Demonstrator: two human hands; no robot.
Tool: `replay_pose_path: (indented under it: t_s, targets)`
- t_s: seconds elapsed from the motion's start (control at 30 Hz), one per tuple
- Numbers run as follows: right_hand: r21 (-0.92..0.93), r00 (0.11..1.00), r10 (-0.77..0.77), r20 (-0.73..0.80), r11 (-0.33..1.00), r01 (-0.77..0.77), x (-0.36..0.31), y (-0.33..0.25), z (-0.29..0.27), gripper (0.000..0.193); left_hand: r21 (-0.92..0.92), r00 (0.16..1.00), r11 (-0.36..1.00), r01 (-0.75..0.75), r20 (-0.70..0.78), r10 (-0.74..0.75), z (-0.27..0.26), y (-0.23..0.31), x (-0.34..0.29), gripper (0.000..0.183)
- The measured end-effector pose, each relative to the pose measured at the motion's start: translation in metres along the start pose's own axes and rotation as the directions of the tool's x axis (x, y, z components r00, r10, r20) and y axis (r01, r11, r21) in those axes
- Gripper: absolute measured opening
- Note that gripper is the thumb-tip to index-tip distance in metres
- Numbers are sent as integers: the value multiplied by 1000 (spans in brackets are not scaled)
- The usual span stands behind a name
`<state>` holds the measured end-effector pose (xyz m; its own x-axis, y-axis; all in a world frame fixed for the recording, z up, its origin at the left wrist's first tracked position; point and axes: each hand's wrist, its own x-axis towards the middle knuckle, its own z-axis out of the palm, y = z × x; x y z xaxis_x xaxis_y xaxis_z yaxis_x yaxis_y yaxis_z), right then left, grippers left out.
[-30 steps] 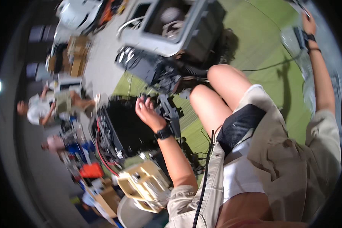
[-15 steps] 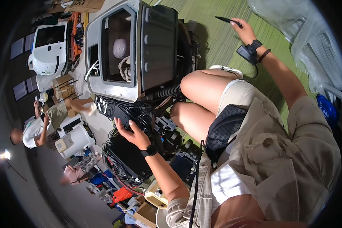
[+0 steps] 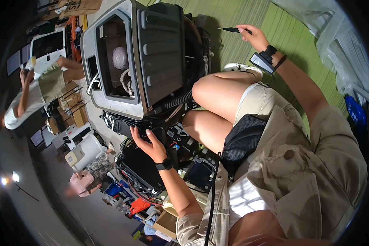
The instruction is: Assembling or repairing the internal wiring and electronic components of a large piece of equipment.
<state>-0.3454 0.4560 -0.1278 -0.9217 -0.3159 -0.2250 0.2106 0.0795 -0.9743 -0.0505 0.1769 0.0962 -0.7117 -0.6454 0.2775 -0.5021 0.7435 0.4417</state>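
My left hand (image 3: 148, 143), with a black band on its wrist, has its fingers spread. It rests against the black cables and parts (image 3: 131, 123) under a large grey machine housing (image 3: 151, 53) that lies on its side. My right hand (image 3: 256, 37) is stretched out over the green mat (image 3: 291, 37). It is shut on a slim black pointed tool (image 3: 233, 29), and a small device is strapped to its wrist. My bare knees (image 3: 211, 92) are bent between the two hands.
A black open case with red wires (image 3: 141, 176) lies beside my left forearm, near boxes and clutter (image 3: 164, 221). Two other people (image 3: 33, 94) (image 3: 84, 184) are at the left. White appliances (image 3: 84, 149) stand nearby, and clear plastic sheeting (image 3: 336, 37) lies at the right.
The view has swung, so the grey housing looks larger and more central. My left hand stays on the black parts, fingers more spread. My right hand with the tool has drawn closer in view.
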Motion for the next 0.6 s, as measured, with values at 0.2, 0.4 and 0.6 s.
replay_pose_path:
  t_s: [0.2,0.4,0.6]
  targets:
    - [10,989,-36,143,999,35,3,2,-1,26,105,996,995,-3,94,-7,-5,-5,-20,51]
    - [-62,959,-48,278,996,68,8,-2,4,27,313,984,948,-46,177,-11,1,-12,-25,60]
    - [-66,937,7,350,998,18,11,4,10,28,359,991,933,23,118,-70,0,-19,-20,61]
